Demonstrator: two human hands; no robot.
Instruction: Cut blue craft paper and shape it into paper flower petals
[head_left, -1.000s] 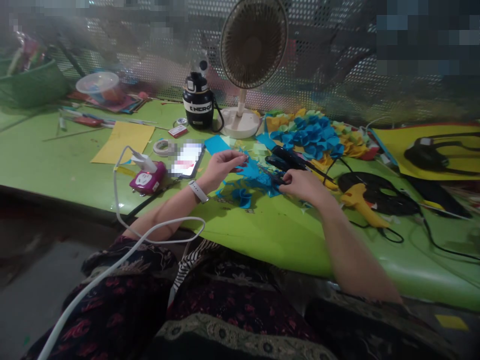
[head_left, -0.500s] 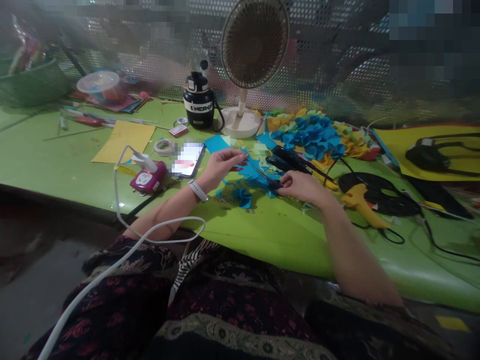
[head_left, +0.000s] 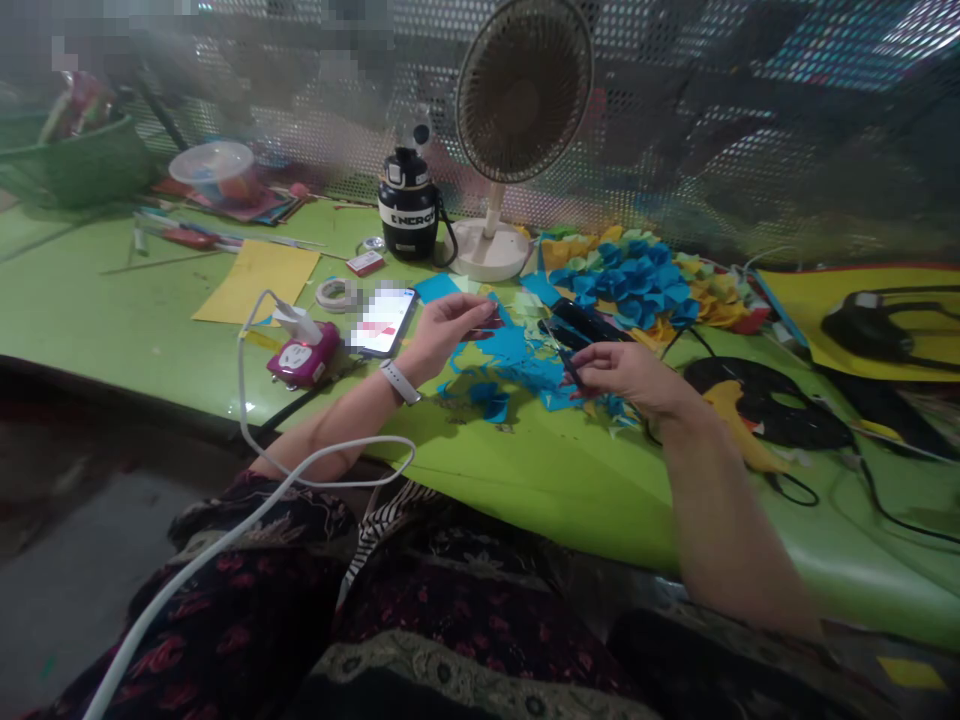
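My left hand point(head_left: 442, 335), with a white watch on its wrist, pinches the edge of a blue paper piece point(head_left: 510, 352) above the green table point(head_left: 525, 470). My right hand point(head_left: 626, 375) is closed on a pair of black scissors point(head_left: 564, 362), whose blades point up and left toward that paper. More blue paper scraps point(head_left: 487, 398) lie on the table just below and between the hands.
A phone point(head_left: 381, 320), a pink power adapter point(head_left: 300, 355) with a white cable, tape rolls, a black bottle point(head_left: 409, 210) and a fan point(head_left: 517, 110) stand behind the hands. A heap of blue and yellow paper flowers point(head_left: 637, 280) and a yellow glue gun point(head_left: 739, 425) lie to the right.
My right hand has lifted the scissors slightly and swung them toward the blue paper. The view shifted a little; my left hand keeps its pinch.
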